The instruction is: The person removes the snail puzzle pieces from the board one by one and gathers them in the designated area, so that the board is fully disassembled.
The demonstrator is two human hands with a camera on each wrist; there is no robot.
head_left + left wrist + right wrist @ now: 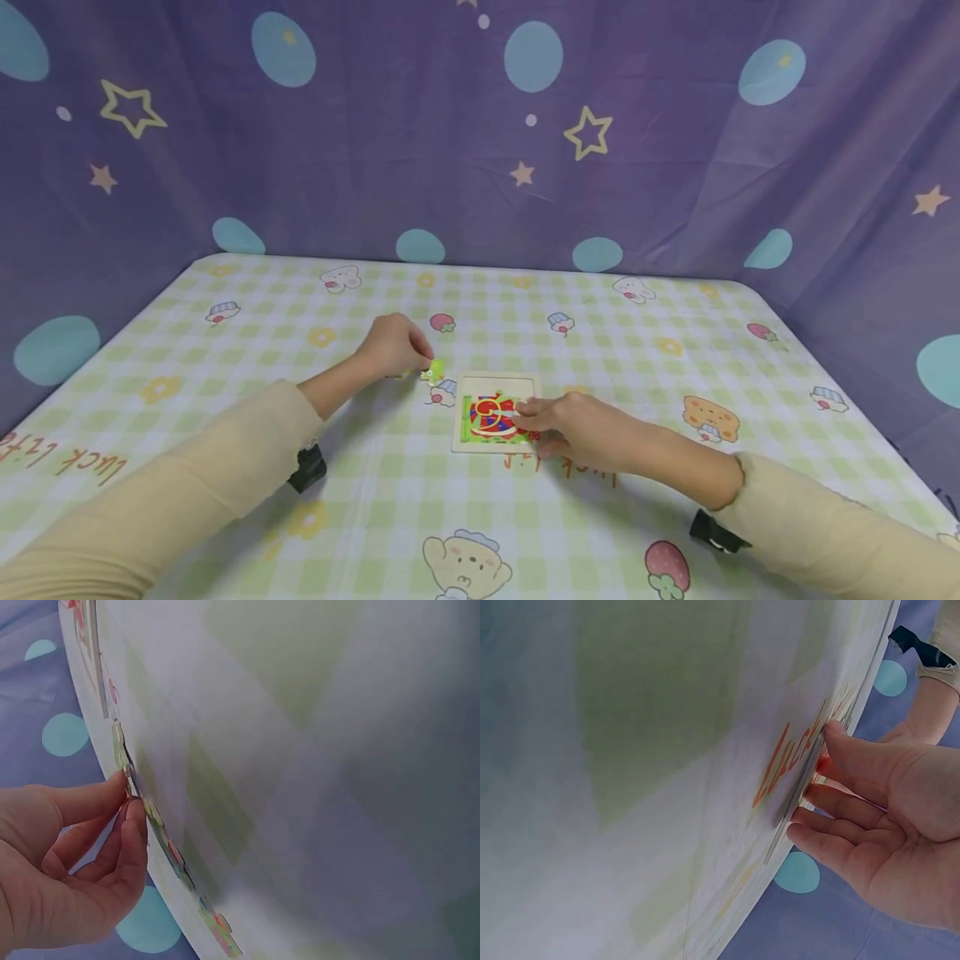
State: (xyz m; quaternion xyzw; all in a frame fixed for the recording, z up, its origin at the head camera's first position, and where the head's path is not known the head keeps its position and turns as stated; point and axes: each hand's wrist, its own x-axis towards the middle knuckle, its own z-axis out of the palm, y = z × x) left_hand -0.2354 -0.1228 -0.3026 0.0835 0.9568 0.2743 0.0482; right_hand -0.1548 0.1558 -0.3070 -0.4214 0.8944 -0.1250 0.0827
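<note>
In the head view a small wooden tray puzzle (pixel 497 377) lies flat, its lower part filled with a red, blue and green picture and its upper part showing bare wood. My left hand (pixel 395 344) pinches a green puzzle piece (pixel 433 372) between thumb and fingertips, just left of the tray. My right hand (pixel 588 431) lies over the tray's right side, fingers nearly straight on the picture and thumb by the lower right edge. In the right wrist view those fingers (pixel 840 806) touch along the board's edge. Part of the picture is hidden beneath them.
More flat puzzle pieces (pixel 171 851) lie in a row behind the left hand in the left wrist view, one with pink on it (pixel 219 928). A checked cartoon tablecloth (pixel 360 533) covers the table. A purple curtain (pixel 450 150) stands behind it.
</note>
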